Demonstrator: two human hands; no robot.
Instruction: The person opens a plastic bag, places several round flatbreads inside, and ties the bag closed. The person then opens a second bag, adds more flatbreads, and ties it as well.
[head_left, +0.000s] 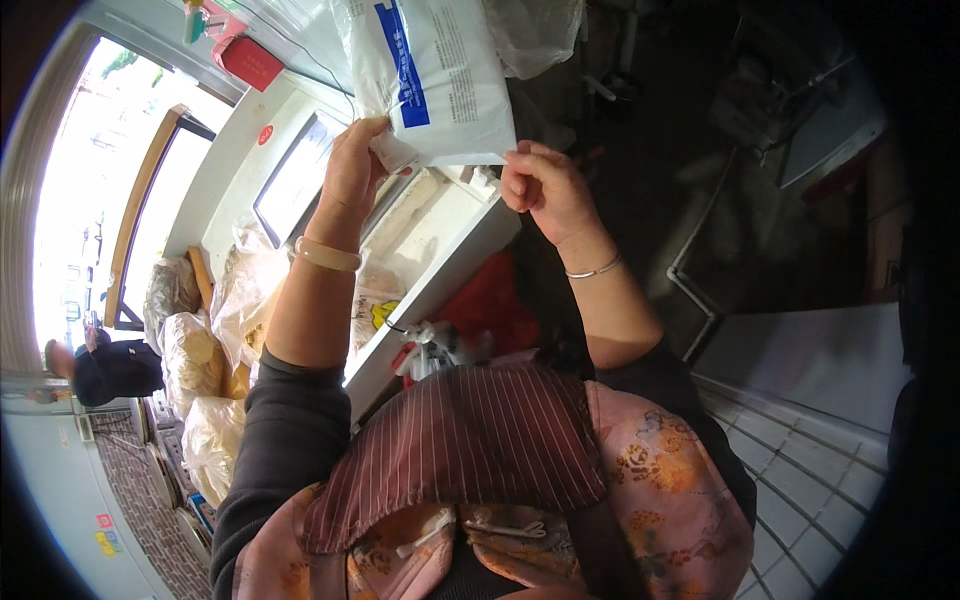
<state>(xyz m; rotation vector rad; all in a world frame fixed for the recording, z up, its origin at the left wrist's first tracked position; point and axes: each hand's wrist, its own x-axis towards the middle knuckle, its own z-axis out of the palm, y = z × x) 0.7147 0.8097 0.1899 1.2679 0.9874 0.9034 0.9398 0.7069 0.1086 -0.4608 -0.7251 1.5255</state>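
Observation:
A white plastic package (457, 82) with a blue printed band and small print is held up at the top of the view. Its upper part runs out of the picture. My left hand (356, 169) grips its lower left corner, thumb on the front face and the fingers partly hidden behind. At the lower right corner, my right hand (544, 180) pinches the edge between thumb and bent fingers. A pale bangle circles my left forearm, and a thin metal bangle is on my right wrist.
Below the package runs a white counter (442, 247). Filled clear plastic bags (196, 360) stand at the left, near a tablet-like panel (292, 180). A person in dark clothes (120, 371) is at the far left. White pipework (690, 289) crosses the dark area at right.

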